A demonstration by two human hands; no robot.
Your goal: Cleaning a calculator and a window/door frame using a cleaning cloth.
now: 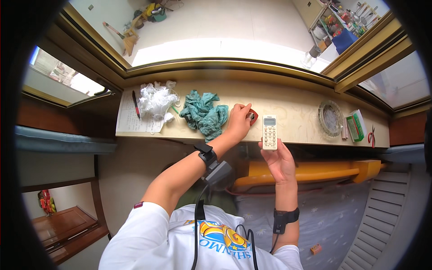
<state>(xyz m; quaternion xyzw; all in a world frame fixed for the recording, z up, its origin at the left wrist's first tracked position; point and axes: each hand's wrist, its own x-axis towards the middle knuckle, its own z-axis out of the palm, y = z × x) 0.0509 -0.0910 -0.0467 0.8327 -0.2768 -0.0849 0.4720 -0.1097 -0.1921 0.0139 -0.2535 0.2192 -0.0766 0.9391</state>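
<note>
In my right hand (280, 162) is a cream air-conditioner remote control (270, 133) with a small grey screen and rows of buttons. I grip its lower end and its face is turned up, at the front edge of the sill. My left hand (239, 122) lies over the sill with its fingers curled on a small red object (254, 118) that has a dark, patterned middle. The fingers partly cover it, so its kind does not show. Just left of that hand sits a crumpled teal cloth (202, 113).
A heap of white tangled material (156, 100), a red-and-black pen (136, 104) and a written sheet (130, 120) lie at the left. On the right are a glass ashtray (330, 118), a green-and-white box (356, 126) and red scissors (371, 137). Window frames (216, 65) border the sill behind.
</note>
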